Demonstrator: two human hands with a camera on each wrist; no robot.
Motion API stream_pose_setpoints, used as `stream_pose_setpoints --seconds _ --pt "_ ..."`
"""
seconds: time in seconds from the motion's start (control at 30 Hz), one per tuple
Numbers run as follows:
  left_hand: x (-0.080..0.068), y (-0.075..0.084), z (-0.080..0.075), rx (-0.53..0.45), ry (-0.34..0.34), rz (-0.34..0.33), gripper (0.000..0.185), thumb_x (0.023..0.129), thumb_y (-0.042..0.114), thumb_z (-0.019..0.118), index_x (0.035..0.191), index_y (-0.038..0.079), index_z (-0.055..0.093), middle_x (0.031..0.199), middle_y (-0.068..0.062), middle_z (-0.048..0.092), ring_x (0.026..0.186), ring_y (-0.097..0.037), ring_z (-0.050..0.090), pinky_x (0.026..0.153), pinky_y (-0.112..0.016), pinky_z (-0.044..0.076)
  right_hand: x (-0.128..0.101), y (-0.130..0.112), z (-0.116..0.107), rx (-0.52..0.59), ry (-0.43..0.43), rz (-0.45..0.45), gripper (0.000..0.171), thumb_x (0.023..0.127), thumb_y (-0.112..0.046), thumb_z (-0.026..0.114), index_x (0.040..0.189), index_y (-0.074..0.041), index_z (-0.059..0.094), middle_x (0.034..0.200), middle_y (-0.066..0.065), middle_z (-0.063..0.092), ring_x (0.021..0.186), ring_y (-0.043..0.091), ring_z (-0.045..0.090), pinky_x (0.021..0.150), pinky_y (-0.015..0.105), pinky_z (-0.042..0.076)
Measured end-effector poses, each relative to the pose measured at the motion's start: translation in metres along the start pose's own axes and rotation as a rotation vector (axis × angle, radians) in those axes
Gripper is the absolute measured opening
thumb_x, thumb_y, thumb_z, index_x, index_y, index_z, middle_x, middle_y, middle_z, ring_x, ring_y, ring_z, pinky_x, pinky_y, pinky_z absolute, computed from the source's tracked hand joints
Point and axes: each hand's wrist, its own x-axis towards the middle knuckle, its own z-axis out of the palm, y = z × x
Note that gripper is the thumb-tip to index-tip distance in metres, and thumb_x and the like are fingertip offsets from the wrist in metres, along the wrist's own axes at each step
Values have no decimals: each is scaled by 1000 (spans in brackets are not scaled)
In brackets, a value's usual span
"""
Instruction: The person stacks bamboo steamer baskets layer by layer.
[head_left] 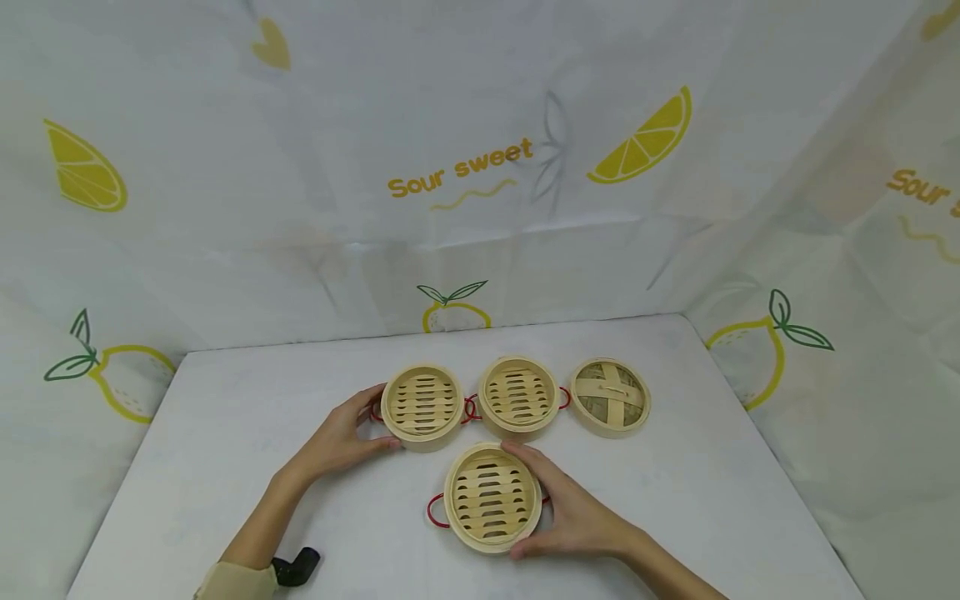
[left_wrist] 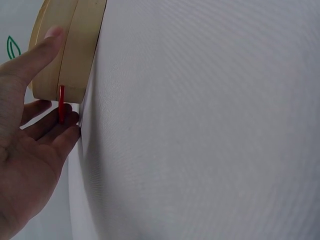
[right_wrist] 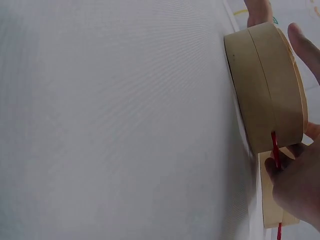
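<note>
Two slatted bamboo steamer baskets stand side by side on the table. My left hand [head_left: 347, 437] holds the left basket [head_left: 422, 404] by its left side, the thumb against its wall and the fingers around the red handle [left_wrist: 62, 102]. The middle basket [head_left: 517, 395] is right beside it, their red loops meeting. Nearer the front, my right hand [head_left: 573, 517] grips a third basket [head_left: 491, 497] from the right, thumb at the near rim and fingers at the far rim. In the right wrist view its plain wall [right_wrist: 265, 90] shows, with a red handle near the fingers.
A woven bamboo lid [head_left: 611, 397] lies right of the middle basket. Near the left sleeve there is a black object [head_left: 298, 567]. A white cloth with lemon prints [head_left: 480, 183] hangs behind the white table [head_left: 360, 533] and along its sides.
</note>
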Motion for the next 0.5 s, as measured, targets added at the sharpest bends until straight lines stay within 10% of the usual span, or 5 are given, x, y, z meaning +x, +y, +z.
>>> stream_pose_setpoints --seconds 0.5 --pt "1 -1 0 -5 -9 10 97 84 24 96 158 -8 44 160 -28 54 150 -44 54 119 -50 50 9 0 8 -79 -2 -21 142 62 -48 106 173 -14 24 177 9 35 165 34 33 132 52 35"
